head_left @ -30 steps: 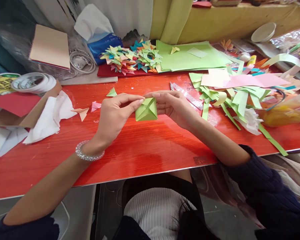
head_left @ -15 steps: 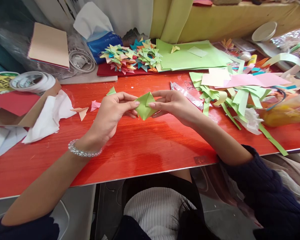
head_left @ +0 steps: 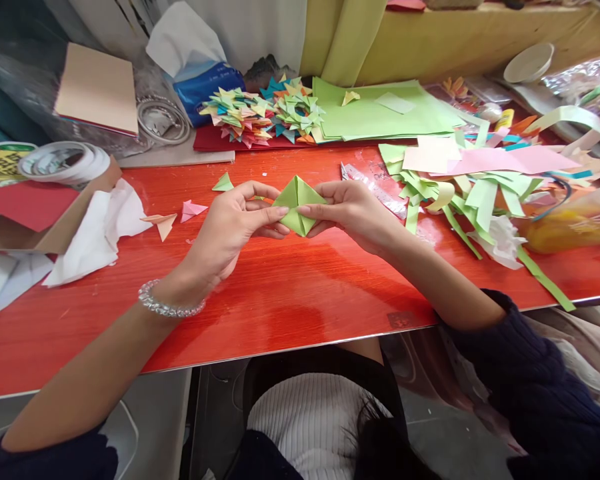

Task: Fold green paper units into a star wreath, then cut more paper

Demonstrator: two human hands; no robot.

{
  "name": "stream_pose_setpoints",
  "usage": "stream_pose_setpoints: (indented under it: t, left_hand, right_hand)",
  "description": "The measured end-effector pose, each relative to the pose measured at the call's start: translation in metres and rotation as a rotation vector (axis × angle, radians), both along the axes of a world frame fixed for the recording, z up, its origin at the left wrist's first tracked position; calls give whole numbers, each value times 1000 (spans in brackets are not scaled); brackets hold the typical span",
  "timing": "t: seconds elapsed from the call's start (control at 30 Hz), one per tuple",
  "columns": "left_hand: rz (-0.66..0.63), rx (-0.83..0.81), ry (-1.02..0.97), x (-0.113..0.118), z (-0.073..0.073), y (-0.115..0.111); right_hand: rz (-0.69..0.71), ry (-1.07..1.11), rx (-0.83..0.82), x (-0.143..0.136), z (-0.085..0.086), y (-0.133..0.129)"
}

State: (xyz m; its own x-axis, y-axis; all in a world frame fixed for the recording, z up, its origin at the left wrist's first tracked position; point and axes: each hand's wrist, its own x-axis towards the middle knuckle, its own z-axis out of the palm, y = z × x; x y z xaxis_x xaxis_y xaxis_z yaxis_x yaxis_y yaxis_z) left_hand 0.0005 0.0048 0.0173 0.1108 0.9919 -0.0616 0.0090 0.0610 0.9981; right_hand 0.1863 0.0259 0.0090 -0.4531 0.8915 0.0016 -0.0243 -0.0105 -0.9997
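A small green paper (head_left: 297,195), folded to a diamond with a crease down its middle, is held above the red table. My left hand (head_left: 240,223) pinches its left side between thumb and fingers. On its right side my right hand (head_left: 347,207) has thumb and fingers closed the same way, both thumbs lying on the front face. The fingertips behind the paper are partly hidden. Just beyond my left hand lies a small green folded piece (head_left: 223,183). A pink folded piece (head_left: 193,211) and a peach folded piece (head_left: 162,225) rest to its left.
Folded-paper rings (head_left: 240,117) and green sheets (head_left: 380,117) lie at the back. Green strips (head_left: 480,200) and a craft knife (head_left: 373,187) are on the right. At the left are tape rolls (head_left: 63,163), a crumpled tissue (head_left: 97,230) and a cardboard box (head_left: 55,233).
The green paper has been opened out into a wider, symmetrical diamond with its crease now near the middle. My left hand has shifted slightly to the right.
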Motion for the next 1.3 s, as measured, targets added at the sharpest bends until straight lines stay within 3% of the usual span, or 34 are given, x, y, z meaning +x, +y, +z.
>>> stream_pose_setpoints:
  t: [0.43,0.7,0.8,0.9,1.03,1.13,1.3]
  left_hand:
    - [-61,152,-24,-2,1,-5]
    - [45,409,190,-4,-12,2]
    - [128,465,220,-4,-16,2]
    - [117,522,268,-1,-18,-3]
    - [31,646,422,2,-19,-8]
    - [14,710,511,0,-17,-7]
    - [-23,643,523,-3,-12,-6]
  right_hand:
    - [-15,192,-152,3,-2,4]
    - [-36,49,-55,-2,4,-3]
    - [49,-87,-41,-3,6,-5]
    - [157,-151,-30,-6,3,-8]
    - [49,-61,31,-12,-7,-11]
    - [28,-112,115,-14,-13,-12]
    - [-69,15,126,-13,-12,-14]
